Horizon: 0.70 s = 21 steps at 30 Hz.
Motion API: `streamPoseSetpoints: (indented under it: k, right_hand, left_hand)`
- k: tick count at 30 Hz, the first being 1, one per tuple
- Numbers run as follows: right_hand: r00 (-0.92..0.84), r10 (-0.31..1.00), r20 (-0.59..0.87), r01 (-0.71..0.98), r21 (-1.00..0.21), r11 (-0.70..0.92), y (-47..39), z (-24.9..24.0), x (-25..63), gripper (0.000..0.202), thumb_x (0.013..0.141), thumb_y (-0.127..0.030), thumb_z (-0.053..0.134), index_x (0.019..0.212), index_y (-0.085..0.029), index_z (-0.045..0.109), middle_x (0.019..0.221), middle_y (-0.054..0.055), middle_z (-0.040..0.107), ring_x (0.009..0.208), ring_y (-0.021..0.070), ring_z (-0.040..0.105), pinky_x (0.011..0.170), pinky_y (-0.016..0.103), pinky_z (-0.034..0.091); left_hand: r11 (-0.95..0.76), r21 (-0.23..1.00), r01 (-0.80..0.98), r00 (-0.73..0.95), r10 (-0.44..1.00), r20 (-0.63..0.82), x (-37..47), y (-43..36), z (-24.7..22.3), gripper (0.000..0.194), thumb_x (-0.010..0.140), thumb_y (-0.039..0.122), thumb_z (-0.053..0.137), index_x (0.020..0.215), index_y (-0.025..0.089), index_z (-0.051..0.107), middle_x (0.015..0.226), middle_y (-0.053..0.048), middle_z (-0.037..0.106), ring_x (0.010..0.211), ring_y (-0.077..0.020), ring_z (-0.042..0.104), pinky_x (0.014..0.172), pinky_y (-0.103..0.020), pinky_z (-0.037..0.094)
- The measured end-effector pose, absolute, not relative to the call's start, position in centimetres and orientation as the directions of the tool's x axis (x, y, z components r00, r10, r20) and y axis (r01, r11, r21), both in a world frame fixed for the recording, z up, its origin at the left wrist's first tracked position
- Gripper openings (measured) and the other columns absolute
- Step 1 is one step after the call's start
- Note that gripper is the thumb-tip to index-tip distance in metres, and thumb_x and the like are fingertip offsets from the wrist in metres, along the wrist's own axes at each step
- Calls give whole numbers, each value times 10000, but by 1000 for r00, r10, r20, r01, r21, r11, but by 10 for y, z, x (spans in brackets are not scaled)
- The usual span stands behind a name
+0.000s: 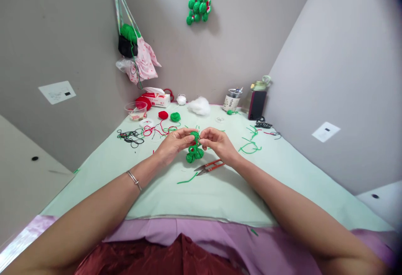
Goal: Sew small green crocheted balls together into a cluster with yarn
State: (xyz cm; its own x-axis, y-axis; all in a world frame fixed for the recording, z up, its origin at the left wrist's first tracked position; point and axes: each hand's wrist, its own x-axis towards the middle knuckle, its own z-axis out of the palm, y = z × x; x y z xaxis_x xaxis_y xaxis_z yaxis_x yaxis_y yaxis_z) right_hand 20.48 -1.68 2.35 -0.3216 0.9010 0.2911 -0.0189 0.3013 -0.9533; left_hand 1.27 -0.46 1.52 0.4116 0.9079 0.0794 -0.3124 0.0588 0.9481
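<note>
A small green crocheted figure (pixel 198 153) with round green balls at its lower end and a bit of red hangs just above the table. My left hand (pixel 176 144) pinches its upper part between thumb and fingertips. Close against its other side, my right hand (pixel 218 143) is closed in a pinch; what lies between those fingertips is too small to name. Below the right hand, thread snips (pixel 211 167) with orange-red handles lie on the table, blades pointing left. A short piece of green yarn (pixel 187 179) rests near the blade tips.
Red yarn ball (pixel 163 115), green yarn ball (pixel 175 117), white stuffing (pixel 200 106) and a tissue box (pixel 158 99) stand at the back. Tangled black cord (pixel 130 137) lies left, green yarn scraps (pixel 250 146) right. A phone (pixel 257 105) leans at back right. Finished green pieces (pixel 199 6) hang on the wall.
</note>
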Motion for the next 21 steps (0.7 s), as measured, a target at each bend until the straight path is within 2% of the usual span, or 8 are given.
streamPoseSetpoints:
  k: [5, 8, 11, 16, 21]
  right_hand:
    - [-259, 900, 349, 48, -927, 373, -20, 28, 202, 283, 756, -393, 770, 799, -179, 590, 680, -20, 581, 608, 113, 543, 592, 265, 467]
    - [-254, 889, 382, 140, -894, 425, -21, 33, 205, 239, 811, -402, 711, 852, -175, 649, 730, 2, 605, 613, 114, 543, 604, 275, 477]
    - [-269, 878, 397, 194, -870, 453, -20, 36, 209, 236, 814, -403, 705, 884, -178, 700, 817, 22, 605, 615, 109, 539, 608, 284, 478]
    - [-323, 879, 350, 166, -894, 417, -19, 39, 212, 248, 754, -401, 755, 762, -162, 685, 785, 21, 585, 638, 112, 511, 594, 276, 438]
    - [-196, 940, 279, 78, -951, 298, -18, 42, 211, 253, 757, -396, 739, 782, -153, 669, 641, -7, 583, 593, 107, 467, 614, 275, 412]
  left_hand:
    - [74, 949, -307, 419, 906, 65, 16, -8, 18, 367, 672, 331, 847, 985, 180, 728, 949, -43, 728, 840, -160, 658, 867, -330, 484]
    - [87, 956, -280, 444, 895, 49, 16, -9, 18, 352, 698, 340, 830, 1001, 187, 734, 972, -48, 719, 869, -154, 641, 847, -298, 481]
    - [98, 970, -220, 482, 876, 21, 16, -10, 15, 345, 733, 367, 805, 1022, 189, 743, 975, -50, 701, 854, -133, 617, 757, -239, 464]
    - [153, 972, -177, 555, 831, -30, 18, -11, 11, 390, 737, 421, 794, 1040, 181, 744, 876, -34, 690, 698, -107, 596, 634, -225, 438]
    - [198, 964, -180, 600, 799, -52, 19, -13, 14, 427, 755, 430, 780, 1088, 168, 728, 883, -42, 674, 764, -149, 652, 674, -251, 500]
